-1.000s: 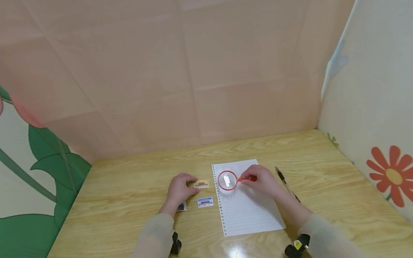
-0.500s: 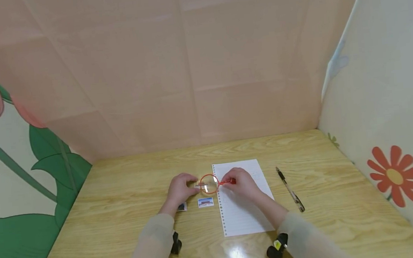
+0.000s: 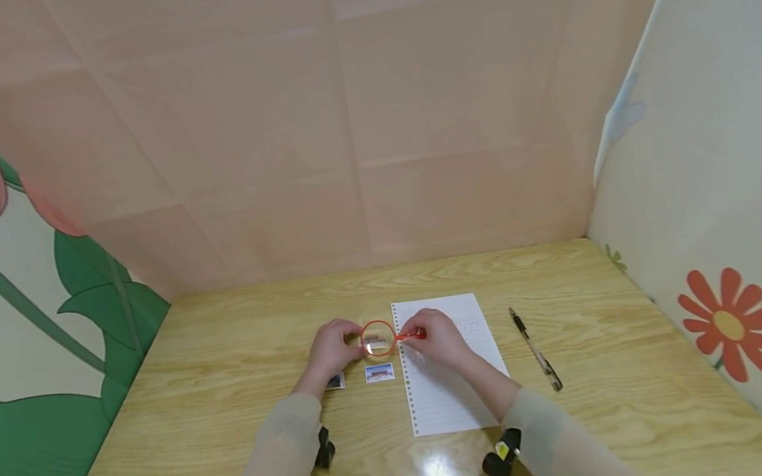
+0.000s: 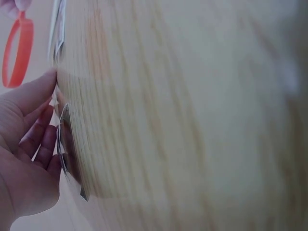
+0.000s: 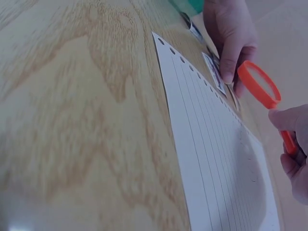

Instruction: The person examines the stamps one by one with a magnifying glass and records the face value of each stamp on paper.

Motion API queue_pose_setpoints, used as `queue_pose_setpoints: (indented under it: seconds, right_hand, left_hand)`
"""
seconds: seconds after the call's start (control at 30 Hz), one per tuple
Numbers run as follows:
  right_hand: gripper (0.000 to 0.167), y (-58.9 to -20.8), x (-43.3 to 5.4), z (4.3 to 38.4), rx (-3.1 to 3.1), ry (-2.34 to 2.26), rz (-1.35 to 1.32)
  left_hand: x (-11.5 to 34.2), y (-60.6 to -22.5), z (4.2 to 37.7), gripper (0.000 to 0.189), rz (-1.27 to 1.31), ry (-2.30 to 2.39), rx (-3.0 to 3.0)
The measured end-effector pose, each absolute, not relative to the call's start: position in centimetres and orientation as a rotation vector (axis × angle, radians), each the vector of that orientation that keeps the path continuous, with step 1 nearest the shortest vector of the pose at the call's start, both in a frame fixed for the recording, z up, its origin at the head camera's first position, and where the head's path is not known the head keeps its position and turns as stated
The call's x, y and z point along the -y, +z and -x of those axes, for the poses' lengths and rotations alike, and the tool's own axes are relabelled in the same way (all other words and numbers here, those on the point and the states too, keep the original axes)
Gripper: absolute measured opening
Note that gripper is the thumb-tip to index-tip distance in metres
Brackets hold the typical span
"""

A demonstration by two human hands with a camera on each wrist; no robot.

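My right hand [image 3: 440,338] pinches the handle of a red-rimmed magnifying glass [image 3: 395,338]. Its lens lies over a small stamp-like picture card [image 3: 374,341], which shows through the glass. Thumb and forefinger of my left hand [image 3: 332,346] touch the near and far edges of that card at its left end, with the other fingers loosely bent. In the right wrist view the magnifying glass [image 5: 257,89] is tilted, close to the left fingertips. A second card [image 3: 379,373] with a red building under blue sky lies just below. A third card [image 3: 337,382] is partly hidden by my left wrist.
A lined sheet of punched paper [image 3: 463,397] lies under my right hand, with faint marks near its top. To its right is a black-and-clear pen [image 3: 535,349]. Printed cloth walls [image 3: 357,119] border the wooden table [image 3: 227,342] at the back and sides.
My right hand has moved left with the magnifying glass, from over the paper to over the card at my left fingertips. The left hand has stayed in place.
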State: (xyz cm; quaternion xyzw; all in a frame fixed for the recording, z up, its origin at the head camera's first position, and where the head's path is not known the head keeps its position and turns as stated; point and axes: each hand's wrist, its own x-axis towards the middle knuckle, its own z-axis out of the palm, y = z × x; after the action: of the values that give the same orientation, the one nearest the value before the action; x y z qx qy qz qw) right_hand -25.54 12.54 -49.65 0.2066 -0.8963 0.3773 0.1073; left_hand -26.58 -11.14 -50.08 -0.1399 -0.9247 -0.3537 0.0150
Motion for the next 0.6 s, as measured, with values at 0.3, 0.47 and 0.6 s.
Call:
queue_pose_setpoints:
  seconds: [0.3,0.47,0.6]
  right_hand:
    - [0.013,-49.76,-12.28,25.56,2.655,1.111,-0.583]
    - [0.012,-49.74,-12.14,25.53,2.657,1.118,-0.583]
    - [0.011,-49.77,-12.0,25.53,2.658,1.106,-0.591]
  left_hand:
    - [11.14,-49.96,26.54,0.036,0.434,-1.119,2.873]
    - [11.2,-50.1,26.67,0.036,0.434,-1.116,2.873]
    - [11.21,-50.14,26.73,0.036,0.428,-1.125,2.872]
